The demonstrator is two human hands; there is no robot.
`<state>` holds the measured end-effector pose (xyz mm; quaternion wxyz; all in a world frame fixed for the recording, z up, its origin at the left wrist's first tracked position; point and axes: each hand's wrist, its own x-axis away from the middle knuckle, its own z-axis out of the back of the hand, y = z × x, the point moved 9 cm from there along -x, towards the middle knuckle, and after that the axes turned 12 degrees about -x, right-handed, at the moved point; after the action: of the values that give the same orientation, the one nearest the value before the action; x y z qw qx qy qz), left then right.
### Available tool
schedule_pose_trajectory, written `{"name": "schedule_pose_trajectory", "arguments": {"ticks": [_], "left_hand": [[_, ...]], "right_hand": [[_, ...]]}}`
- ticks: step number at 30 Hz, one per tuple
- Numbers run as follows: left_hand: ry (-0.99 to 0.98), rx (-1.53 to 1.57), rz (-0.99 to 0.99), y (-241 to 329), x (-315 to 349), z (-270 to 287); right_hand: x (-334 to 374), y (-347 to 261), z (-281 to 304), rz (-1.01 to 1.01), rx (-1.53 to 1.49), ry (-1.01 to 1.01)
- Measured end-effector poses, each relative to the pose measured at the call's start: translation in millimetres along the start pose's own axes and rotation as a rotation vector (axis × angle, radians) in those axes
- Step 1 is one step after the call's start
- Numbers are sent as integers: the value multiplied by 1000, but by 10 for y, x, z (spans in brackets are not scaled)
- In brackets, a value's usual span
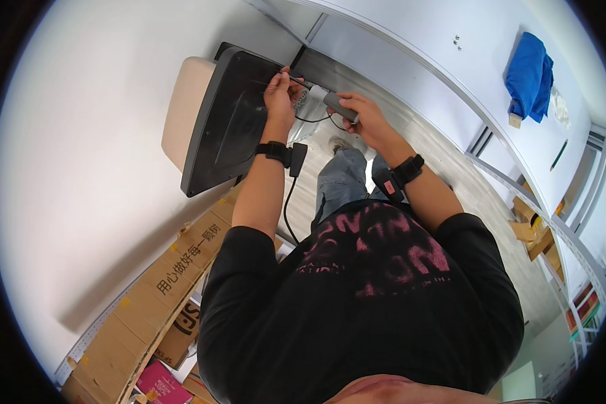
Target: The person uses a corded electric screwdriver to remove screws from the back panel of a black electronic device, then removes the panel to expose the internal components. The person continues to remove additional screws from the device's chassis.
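A black plastic panel (225,128), backed by a beige cushion (185,111), stands tilted against the white wall; it looks like part of a chair. At its upper right edge my left hand (281,97) has its fingers closed, and what they pinch is hidden. My right hand (365,114) wraps round the grey handle of a screwdriver (341,106). The tool's pale front and thin dark shaft point toward my left fingers. A thin black cord loops below the two hands. Each wrist wears a black strap with a small box.
To the right runs a long white table with a metal edge (444,74), bearing small screws (456,43) and a blue cloth (530,77). Cardboard boxes (148,296) stand at lower left. Brown cardboard (542,236) lies under the table. My legs (342,178) are close below my hands.
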<state>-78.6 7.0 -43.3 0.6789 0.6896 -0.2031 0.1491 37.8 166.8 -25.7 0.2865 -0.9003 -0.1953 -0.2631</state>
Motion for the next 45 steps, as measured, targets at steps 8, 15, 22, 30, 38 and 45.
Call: {"name": "schedule_pose_trajectory", "arguments": {"ticks": [8, 15, 22, 30, 38, 45], "left_hand": [[25, 13, -6, -65, -53, -113], [42, 16, -9, -55, -38, -81], [64, -3, -6, -52, -27, -53], [59, -10, -15, -20, -9, -69], [89, 2, 15, -2, 5, -102], [52, -11, 26, -31, 11, -129]], "right_hand": [[-70, -37, 156, -31, -66, -1], [-99, 30, 160, -81, -156, -21], [-116, 66, 169, -97, -175, -39], [-94, -7, 162, -41, -63, -10], [-122, -203, 146, 178, 318, 49], [74, -455, -57, 614, 748, 74]]}}
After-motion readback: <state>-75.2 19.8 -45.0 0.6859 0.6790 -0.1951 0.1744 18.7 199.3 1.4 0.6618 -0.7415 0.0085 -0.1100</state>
